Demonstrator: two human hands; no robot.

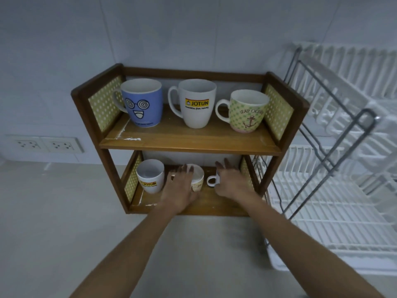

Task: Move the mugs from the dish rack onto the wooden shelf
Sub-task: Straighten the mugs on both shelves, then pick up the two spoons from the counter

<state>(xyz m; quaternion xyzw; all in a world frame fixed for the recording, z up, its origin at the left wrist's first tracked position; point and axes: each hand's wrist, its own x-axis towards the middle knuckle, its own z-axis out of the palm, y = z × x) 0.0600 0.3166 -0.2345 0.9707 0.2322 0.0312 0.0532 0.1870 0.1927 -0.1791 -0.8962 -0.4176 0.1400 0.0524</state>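
The two-tier wooden shelf (pixel 189 143) stands against the wall. Its top board holds a blue face mug (pixel 141 104), a white Jotun mug (pixel 196 104) and a green anchor mug (pixel 247 111). On the bottom board stand a second white Jotun mug (pixel 150 176) and a cream mug (pixel 198 179) whose handle points right. My left hand (pixel 180 188) lies against the cream mug's left side with its fingers spread over the rim. My right hand (pixel 233 182) is just right of the handle, fingers apart; it hides the handle's far side.
A white dish rack (pixel 335 190) with a grey wire frame stands right of the shelf, and I see no mugs in it. Two wall sockets (pixel 45 145) sit at the left. Pale countertop (pixel 64 211) stretches in front and to the left.
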